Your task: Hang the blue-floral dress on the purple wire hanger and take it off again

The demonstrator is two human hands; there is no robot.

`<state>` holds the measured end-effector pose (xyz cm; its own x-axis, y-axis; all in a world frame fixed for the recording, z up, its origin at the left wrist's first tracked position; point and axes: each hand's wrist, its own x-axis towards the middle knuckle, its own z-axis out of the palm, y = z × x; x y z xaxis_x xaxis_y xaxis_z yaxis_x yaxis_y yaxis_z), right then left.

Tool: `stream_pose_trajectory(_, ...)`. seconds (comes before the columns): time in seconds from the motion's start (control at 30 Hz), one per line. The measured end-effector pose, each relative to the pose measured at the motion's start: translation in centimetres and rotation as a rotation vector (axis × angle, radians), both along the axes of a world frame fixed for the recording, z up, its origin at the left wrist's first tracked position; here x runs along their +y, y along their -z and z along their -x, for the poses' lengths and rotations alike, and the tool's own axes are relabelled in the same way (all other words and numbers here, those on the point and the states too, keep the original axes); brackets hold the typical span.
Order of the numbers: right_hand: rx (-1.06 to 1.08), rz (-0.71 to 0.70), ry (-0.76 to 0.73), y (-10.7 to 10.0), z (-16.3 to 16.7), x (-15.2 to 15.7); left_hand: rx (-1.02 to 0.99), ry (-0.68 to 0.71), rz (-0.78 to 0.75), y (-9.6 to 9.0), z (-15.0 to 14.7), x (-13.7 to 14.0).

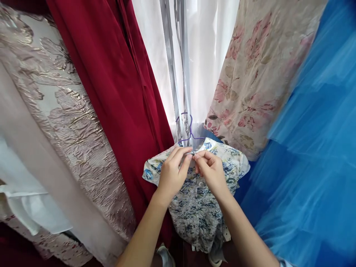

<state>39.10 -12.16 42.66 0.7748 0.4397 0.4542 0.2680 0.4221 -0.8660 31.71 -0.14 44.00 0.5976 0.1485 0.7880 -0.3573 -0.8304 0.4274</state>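
Observation:
A short-sleeved white dress with a blue and dark floral print (191, 211) hangs in front of me on a thin purple hanger (191, 128). My left hand (174, 170) and my right hand (211, 170) meet at the middle of its neckline. Thumb and fingers of each hand are pinched together on the collar edge, the fingertips almost touching. A small pale bit, perhaps a button or fastener, shows between them; its exact form is too small to make out. A round light button (200, 184) sits lower on the dress front.
Grey ribbons (171, 63) hang down behind the hanger before a white curtain (208, 59). On the left hang a dark red garment (111, 85) and a metallic floral fabric (80, 129). A pink-flowered cloth (250, 85) and a blue layered tulle dress (314, 148) hang on the right.

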Motion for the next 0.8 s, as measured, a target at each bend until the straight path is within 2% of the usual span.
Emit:
stream_pose_trajectory(0.07, -0.004, -0.001, 0.017, 0.3, -0.3, 0.4, 0.037, 0.035, -0.092, -0.9, -1.0, 0.4)
stream_pose_trajectory(0.17, 0.019, 0.004, 0.028, 1.2, -0.7, 1.4, -0.033, -0.019, -0.166, -1.1, -1.7, 0.4)
stream_pose_trajectory(0.23, 0.047, 0.031, 0.046, 2.1, -0.9, 2.0, -0.101, -0.084, -0.163, -1.4, -1.8, 0.3)
stream_pose_trajectory(0.33, 0.067, 0.095, 0.090, 4.4, -0.6, 2.3, -0.182, -0.192, -0.063, -2.5, -1.7, 1.2)
stream_pose_trajectory(0.43, 0.049, 0.179, 0.128, 7.7, 0.5, 1.3, -0.183, -0.290, 0.049, -3.4, -1.3, 4.6)
stream_pose_trajectory(0.5, 0.042, 0.259, 0.141, 10.0, 1.5, 0.3, -0.129, -0.347, 0.120, -3.0, -0.8, 7.9)
stream_pose_trajectory(0.57, 0.046, 0.341, 0.147, 12.1, 2.6, -0.6, -0.083, -0.387, 0.260, -1.9, -0.2, 11.5)
stream_pose_trajectory(0.67, 0.062, 0.414, 0.131, 14.0, 3.7, -1.3, -0.087, -0.378, 0.496, 1.1, 1.1, 15.4)
stream_pose_trajectory(0.73, 0.074, 0.421, 0.098, 14.4, 4.3, -1.5, -0.099, -0.368, 0.606, 3.8, 1.9, 16.5)
stream_pose_trajectory(0.8, 0.091, 0.413, 0.058, 14.5, 4.7, -1.7, -0.116, -0.344, 0.753, 7.0, 2.6, 16.5)
